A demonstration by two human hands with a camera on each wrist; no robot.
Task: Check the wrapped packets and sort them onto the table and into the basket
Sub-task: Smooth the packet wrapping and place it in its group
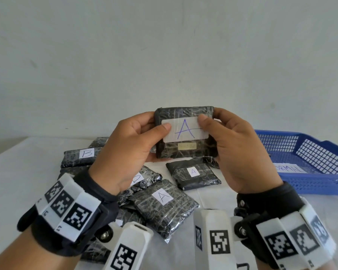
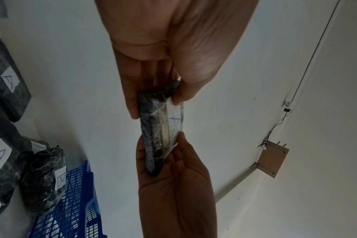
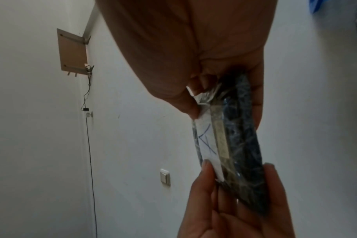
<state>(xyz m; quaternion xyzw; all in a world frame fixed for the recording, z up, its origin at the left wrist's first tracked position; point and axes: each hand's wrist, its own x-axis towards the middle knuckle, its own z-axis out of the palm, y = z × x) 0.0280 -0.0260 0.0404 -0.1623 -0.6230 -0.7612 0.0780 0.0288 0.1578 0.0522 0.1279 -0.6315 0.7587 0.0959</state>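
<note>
On our right stands the blue basket (image 1: 308, 166), a shallow mesh tray on the white worktop (image 1: 18, 172). Inside it we see only a white paper label (image 1: 290, 168) lying on the floor of the tray, its lettering partly hidden by our right hand; we read the end of it as "ORMAL". We cannot tell whether any packet lies in the part of the basket that our hand covers.

We hold one black wrapped packet (image 1: 184, 133) up above the worktop, in front of the pale wall, its face turned toward us. Its large white sticker (image 1: 185, 129) bears a blue letter A, with a small yellowish tag (image 1: 187, 146) below it. Our left hand (image 1: 129, 151) grips the packet's left edge, thumb pressed on the sticker's left end and fingers (image 2: 130, 96) wrapped behind. Our right hand (image 1: 236, 147) grips the right edge likewise, thumb on the sticker's right end, fingers (image 3: 257, 103) behind the packet. Both wrists are raised and angled inward toward one another.

Below the held packet, a loose pile of wrapped packets (image 1: 164, 207) lies on the worktop, left of the basket and apart from it. Several overlap; the labels we can read show A (image 1: 193, 172), A (image 1: 162, 197) and B (image 1: 86, 153).
</note>
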